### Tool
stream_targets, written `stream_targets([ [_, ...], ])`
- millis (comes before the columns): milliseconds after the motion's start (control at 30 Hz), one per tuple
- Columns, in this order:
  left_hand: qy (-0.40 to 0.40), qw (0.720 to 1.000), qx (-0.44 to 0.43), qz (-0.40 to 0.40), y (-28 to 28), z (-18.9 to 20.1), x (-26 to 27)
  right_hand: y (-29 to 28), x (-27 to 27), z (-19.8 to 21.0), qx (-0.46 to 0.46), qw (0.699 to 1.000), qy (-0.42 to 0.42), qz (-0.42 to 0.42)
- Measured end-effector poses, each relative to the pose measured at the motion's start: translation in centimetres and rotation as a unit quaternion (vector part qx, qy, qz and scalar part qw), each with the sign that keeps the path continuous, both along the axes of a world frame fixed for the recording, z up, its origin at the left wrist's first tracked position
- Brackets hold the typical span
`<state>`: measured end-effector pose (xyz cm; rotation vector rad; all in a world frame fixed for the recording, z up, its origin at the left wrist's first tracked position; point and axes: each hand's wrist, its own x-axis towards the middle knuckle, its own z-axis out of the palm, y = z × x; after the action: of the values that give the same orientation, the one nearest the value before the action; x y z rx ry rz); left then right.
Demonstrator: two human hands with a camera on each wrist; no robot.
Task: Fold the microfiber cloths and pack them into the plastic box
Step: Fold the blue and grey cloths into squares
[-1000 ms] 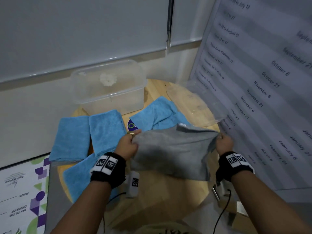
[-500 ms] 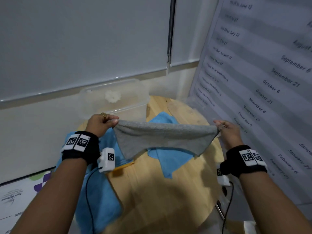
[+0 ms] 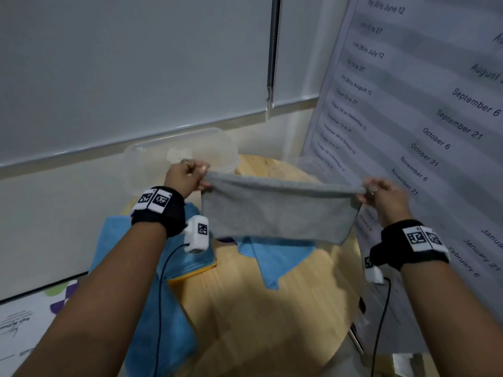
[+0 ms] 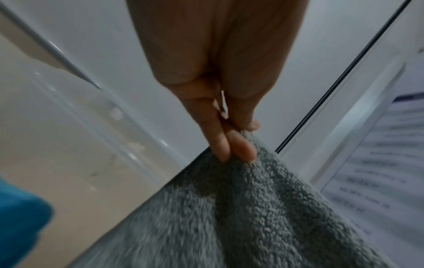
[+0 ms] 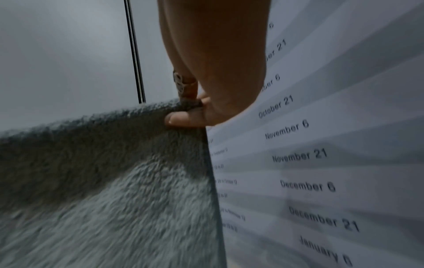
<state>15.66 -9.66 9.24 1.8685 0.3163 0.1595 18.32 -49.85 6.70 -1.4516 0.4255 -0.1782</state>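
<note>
A grey microfiber cloth (image 3: 277, 213) hangs stretched in the air above the round wooden table (image 3: 272, 317). My left hand (image 3: 187, 176) pinches its top left corner, and the left wrist view shows the fingertips (image 4: 243, 150) on the grey pile (image 4: 252, 217). My right hand (image 3: 381, 194) pinches the top right corner, thumb (image 5: 183, 118) pressed on the cloth (image 5: 103, 181). The clear plastic box (image 3: 177, 156) stands behind the cloth, against the wall. Blue cloths lie on the table: a folded stack (image 3: 187, 259) at the left, a loose one (image 3: 275, 259) under the grey cloth.
A large printed date chart (image 3: 424, 131) leans at the right, close to my right hand. A clear lid (image 3: 307, 167) lies at the table's far right. Another blue cloth (image 3: 160, 327) hangs over the table's left edge. A printed sheet (image 3: 24, 322) lies at the lower left.
Both hands lifted the grey cloth off the table and spread it wide; it now hangs taut between them, higher and flatter than half a second ago.
</note>
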Motion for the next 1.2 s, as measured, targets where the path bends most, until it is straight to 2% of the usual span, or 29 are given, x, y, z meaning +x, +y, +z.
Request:
stream_targets([
  [100, -0.081, 0.994, -0.062, 0.048, -2.0, 1.1, 0.2, -1.0, -0.8, 2.0, -0.024, 0.997, -0.077, -0.021],
  [167, -0.083, 0.989, -0.084, 0.085, -3.5, -0.4, -0.9, -1.7, -2.4, 1.2, -0.011, 0.995, -0.086, -0.040],
  [200, -0.070, 0.991, -0.064, 0.096, -4.2, -1.8, -1.7, -2.1, -3.4, 0.0, -0.015, 0.996, -0.072, -0.049],
  [267, -0.011, 0.995, 0.059, 0.083, -5.6, -5.5, -3.8, -2.9, -5.3, -3.8, -0.064, 0.996, 0.002, -0.064],
  [333, 0.057, 0.984, 0.166, 0.043, -6.6, -9.2, -5.9, -3.4, -7.2, -8.5, -0.128, 0.980, 0.131, -0.078],
  [433, 0.190, 0.948, 0.251, -0.037, -8.0, -13.5, -8.5, -3.5, -9.7, -14.6, -0.224, 0.928, 0.297, -0.020],
  [533, 0.274, 0.905, 0.307, -0.111, -8.7, -16.4, -10.5, -3.2, -11.9, -16.8, -0.332, 0.859, 0.378, 0.094],
  [567, 0.286, 0.899, 0.311, -0.115, -8.6, -17.0, -10.9, -3.0, -12.5, -16.9, -0.352, 0.846, 0.385, 0.107],
  [767, 0.324, 0.893, 0.297, -0.096, -7.7, -18.3, -12.7, -3.4, -13.6, -16.4, -0.411, 0.829, 0.362, 0.114],
  [867, 0.360, 0.881, 0.295, -0.090, -7.0, -18.8, -13.4, -2.8, -13.7, -15.7, -0.483, 0.791, 0.349, 0.141],
  [967, 0.364, 0.884, 0.282, -0.076, -6.5, -19.3, -13.1, -1.1, -12.8, -16.0, -0.540, 0.788, 0.242, 0.167],
  [1033, 0.356, 0.894, 0.268, -0.052, -6.6, -19.3, -12.6, 0.7, -11.9, -16.4, -0.589, 0.754, 0.184, 0.225],
  [1100, 0.350, 0.899, 0.261, -0.031, -6.6, -19.3, -12.2, 1.8, -11.3, -16.7, -0.612, 0.718, 0.195, 0.267],
  [1200, 0.348, 0.904, 0.248, -0.009, -6.5, -19.3, -12.2, 1.3, -10.7, -17.7, -0.603, 0.717, 0.210, 0.279],
])
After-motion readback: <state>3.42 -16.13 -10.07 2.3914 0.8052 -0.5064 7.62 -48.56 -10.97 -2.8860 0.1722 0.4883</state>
